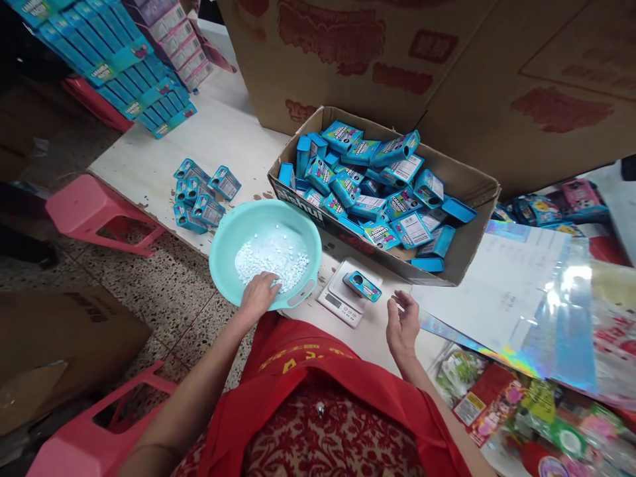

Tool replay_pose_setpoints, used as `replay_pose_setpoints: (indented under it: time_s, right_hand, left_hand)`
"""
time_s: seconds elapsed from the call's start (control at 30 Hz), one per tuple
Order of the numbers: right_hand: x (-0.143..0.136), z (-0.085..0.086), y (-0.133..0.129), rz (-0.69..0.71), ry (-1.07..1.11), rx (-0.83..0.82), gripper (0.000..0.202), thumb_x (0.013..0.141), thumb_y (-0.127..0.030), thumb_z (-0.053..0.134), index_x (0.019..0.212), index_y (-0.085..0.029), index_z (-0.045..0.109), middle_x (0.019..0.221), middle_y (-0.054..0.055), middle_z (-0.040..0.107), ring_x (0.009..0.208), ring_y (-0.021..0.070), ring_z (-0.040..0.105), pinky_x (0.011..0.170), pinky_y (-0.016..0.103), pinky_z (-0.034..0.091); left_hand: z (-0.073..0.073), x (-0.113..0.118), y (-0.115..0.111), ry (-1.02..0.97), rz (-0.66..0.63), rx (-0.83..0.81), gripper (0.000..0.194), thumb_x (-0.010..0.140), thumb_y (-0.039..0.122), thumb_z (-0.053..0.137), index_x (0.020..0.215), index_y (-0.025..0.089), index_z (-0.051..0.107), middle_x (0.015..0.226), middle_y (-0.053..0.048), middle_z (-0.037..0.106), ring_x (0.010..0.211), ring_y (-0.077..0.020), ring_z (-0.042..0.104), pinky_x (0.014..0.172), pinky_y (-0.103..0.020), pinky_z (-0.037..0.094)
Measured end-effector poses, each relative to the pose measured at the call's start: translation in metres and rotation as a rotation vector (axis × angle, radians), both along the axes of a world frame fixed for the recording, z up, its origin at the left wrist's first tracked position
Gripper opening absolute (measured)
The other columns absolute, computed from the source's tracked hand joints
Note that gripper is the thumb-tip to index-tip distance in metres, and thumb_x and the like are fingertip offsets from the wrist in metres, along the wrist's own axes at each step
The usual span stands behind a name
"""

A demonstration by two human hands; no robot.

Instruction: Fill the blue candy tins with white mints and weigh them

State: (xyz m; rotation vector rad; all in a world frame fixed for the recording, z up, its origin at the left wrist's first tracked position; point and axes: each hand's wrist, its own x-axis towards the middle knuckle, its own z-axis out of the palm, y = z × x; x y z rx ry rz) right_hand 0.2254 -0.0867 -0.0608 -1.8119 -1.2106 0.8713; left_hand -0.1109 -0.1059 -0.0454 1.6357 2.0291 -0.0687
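Observation:
My left hand [259, 293] reaches over the near rim of a mint-green basin [223, 265], its fingertips down among small white tablets [285, 262]; whether they pinch any is hidden. A small white digital scale [340, 301] stands right of the basin, with one blue tin [364, 286] lying on it. My right hand [403, 321] is just right of the scale, fingers apart, holding nothing. Behind the scale, a long cardboard box [452, 273] holds several blue tins. Several more blue tins [207, 209] stand grouped on the table left of the basin.
Large cartons [348, 66] rise behind the box. Stacked blue display packs [119, 73] are at the back left. Pink stools [99, 209] stand by the table's left edge. Shiny sheets [497, 278] and bagged sweets [541, 424] lie at the right.

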Motion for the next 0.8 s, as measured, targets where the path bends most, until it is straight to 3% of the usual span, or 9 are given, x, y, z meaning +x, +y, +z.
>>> replay_pose_setpoints:
  time_s: [0.2, 0.3, 0.4, 0.57, 0.63, 0.8]
  right_hand:
    - [0.008, 0.0, -0.013, -0.044, -0.031, -0.058, 0.042, 0.078, -0.054, 0.053, 0.101, -0.019, 0.055, 0.107, 0.011, 0.059, 0.101, 0.0234, 0.056, 0.082, 0.041, 0.048]
    - [0.008, -0.001, -0.014, -0.048, -0.036, -0.023, 0.038, 0.078, -0.053, 0.055, 0.098, -0.02, 0.056, 0.107, 0.009, 0.057, 0.104, 0.0232, 0.054, 0.082, 0.04, 0.048]
    - [0.01, -0.004, -0.013, -0.04, -0.025, 0.005, 0.035, 0.078, -0.05, 0.057, 0.096, -0.02, 0.058, 0.108, 0.009, 0.056, 0.104, 0.0224, 0.053, 0.081, 0.039, 0.05]
    - [0.012, -0.01, -0.013, -0.028, -0.029, 0.018, 0.033, 0.077, -0.049, 0.059, 0.094, -0.021, 0.059, 0.107, 0.009, 0.055, 0.104, 0.0225, 0.053, 0.079, 0.04, 0.051]
    - [0.013, -0.012, -0.013, -0.025, -0.034, 0.017, 0.033, 0.076, -0.049, 0.06, 0.093, -0.021, 0.059, 0.108, 0.009, 0.055, 0.104, 0.0227, 0.053, 0.078, 0.04, 0.052]
    - [0.013, -0.013, -0.012, -0.023, -0.028, 0.018, 0.033, 0.076, -0.049, 0.06, 0.093, -0.02, 0.06, 0.108, 0.01, 0.055, 0.105, 0.0235, 0.053, 0.079, 0.042, 0.052]
  left_hand:
    - [-0.004, -0.001, 0.035, -0.044, -0.157, -0.187, 0.058, 0.081, 0.043, 0.054, 0.132, 0.016, 0.047, 0.124, -0.015, 0.051, 0.116, -0.0323, 0.047, 0.091, -0.038, 0.04]
    - [-0.012, 0.006, 0.045, -0.163, -0.162, -0.244, 0.046, 0.084, 0.042, 0.048, 0.122, 0.016, 0.055, 0.114, -0.014, 0.056, 0.109, -0.0303, 0.052, 0.089, -0.037, 0.04]
    - [-0.016, 0.008, 0.044, -0.236, -0.174, -0.277, 0.029, 0.081, 0.027, 0.048, 0.104, 0.018, 0.062, 0.099, -0.011, 0.062, 0.098, -0.0262, 0.057, 0.084, -0.034, 0.041]
    - [-0.009, -0.009, 0.034, -0.359, -0.15, -0.309, 0.02, 0.071, 0.016, 0.049, 0.085, 0.017, 0.063, 0.084, -0.004, 0.065, 0.082, -0.0194, 0.06, 0.075, -0.028, 0.044]
    - [-0.004, -0.018, 0.03, -0.521, -0.023, -0.324, 0.016, 0.071, 0.021, 0.051, 0.083, 0.016, 0.061, 0.077, -0.003, 0.064, 0.071, -0.016, 0.058, 0.068, -0.027, 0.045]
    - [0.004, -0.028, 0.021, -1.137, 0.542, -0.225, 0.032, 0.064, 0.037, 0.066, 0.088, 0.017, 0.057, 0.071, 0.0, 0.06, 0.06, -0.0112, 0.055, 0.057, -0.024, 0.041]
